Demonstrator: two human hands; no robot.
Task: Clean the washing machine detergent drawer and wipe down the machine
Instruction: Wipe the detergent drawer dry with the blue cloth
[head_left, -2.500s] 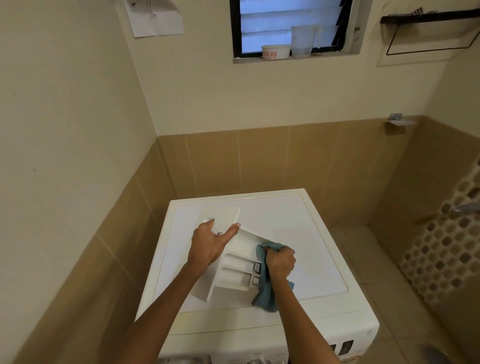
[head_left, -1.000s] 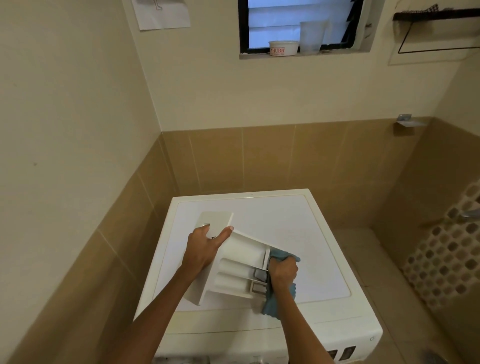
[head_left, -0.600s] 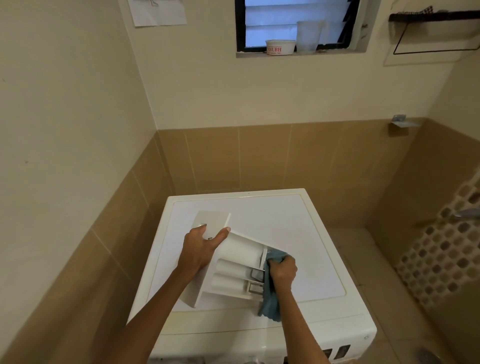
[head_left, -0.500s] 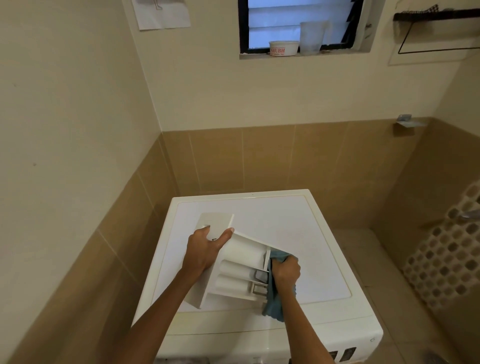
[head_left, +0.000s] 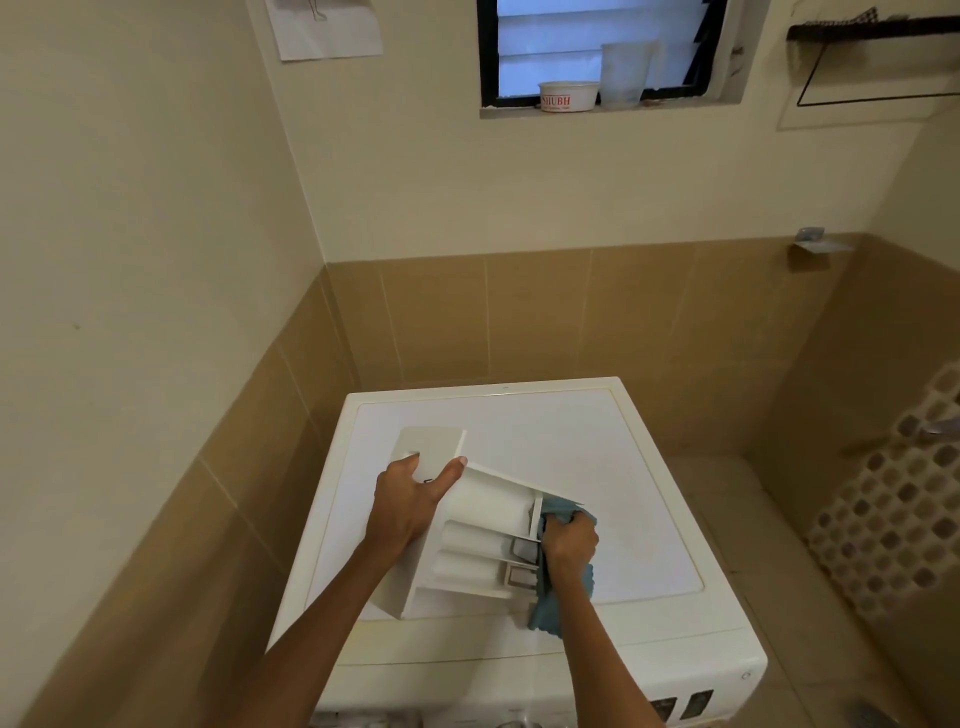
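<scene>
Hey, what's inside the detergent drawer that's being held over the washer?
The detergent drawer shows white divided compartments and two small grey inserts at one end. The right hand grips a blue cloth there, covering that end; the left hand hides a corner.

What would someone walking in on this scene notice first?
First, the white detergent drawer, out of its slot and held tilted over the washing machine at bottom centre, with the left hand gripping its front-panel end. Next, the right hand pressing a blue cloth against the drawer's rear end. Higher up, a white tub and a clear cup stand on the window sill.
</scene>
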